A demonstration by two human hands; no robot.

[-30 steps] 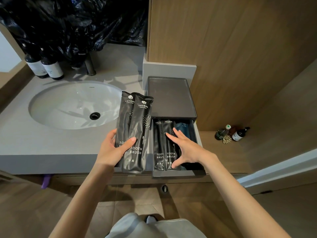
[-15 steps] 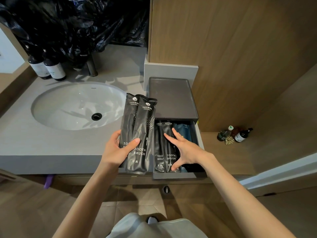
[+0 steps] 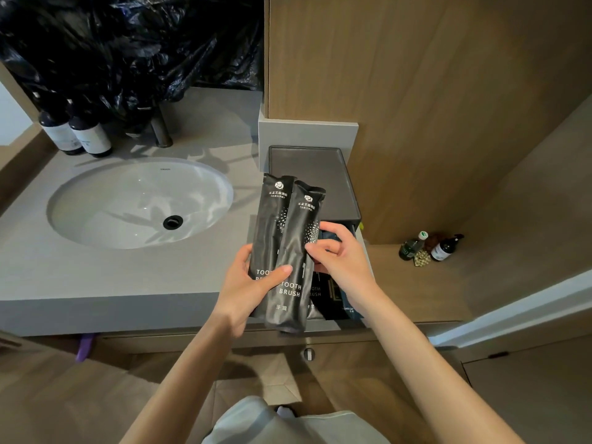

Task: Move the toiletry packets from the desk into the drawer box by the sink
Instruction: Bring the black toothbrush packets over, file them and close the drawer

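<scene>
Holding two toothbrush packets [image 3: 288,238] still out, the left hand [image 3: 246,290] lets the right hand [image 3: 342,257] pinch one; other packets [image 3: 315,294] lie in the drawer box [image 3: 336,187] at three o'clock.

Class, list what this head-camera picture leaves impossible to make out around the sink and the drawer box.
Head view throughout.
Drawer box contents: mostly covered by the toothbrush packets and right hand.
Right hand's grip on a packet: unclear, fingers curl at its edge.
Sink bottles: labels too small.
Faucet top: behind the black bag.
</scene>
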